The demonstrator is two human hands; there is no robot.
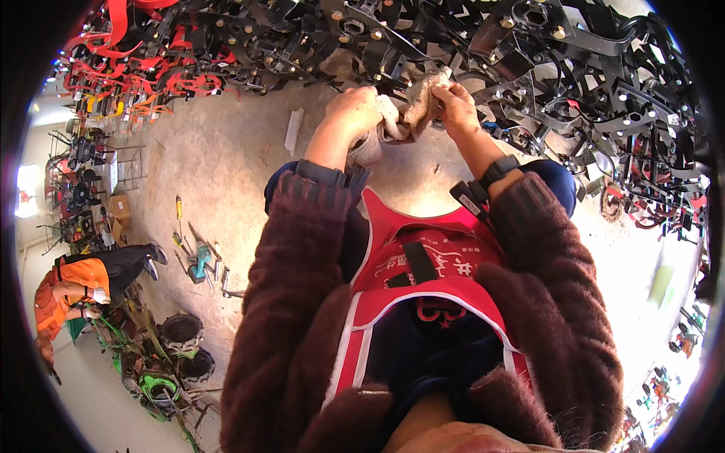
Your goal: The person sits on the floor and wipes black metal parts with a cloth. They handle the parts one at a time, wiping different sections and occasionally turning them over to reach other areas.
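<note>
In front of me, at the top middle of the head view, both my hands are on a soft, dirty beige cloth [423, 98]; whether it is a rag or a work glove I cannot make out. My left hand [353, 113] is closed on its paler, bunched side, and a greyish fold [366, 149] hangs below that wrist. With thumb and fingers, my right hand [458, 108] pinches the browner, upper end. Black metal tiller blades [377, 34] with bolts lie just beyond both hands.
Red blade parts [143, 75] are heaped at the far left. A white strip [294, 130] lies on the concrete floor. To the left are a screwdriver [179, 208], a teal power tool [200, 262] and wrenches. A person in orange [72, 291] bends over green-framed machinery [155, 385].
</note>
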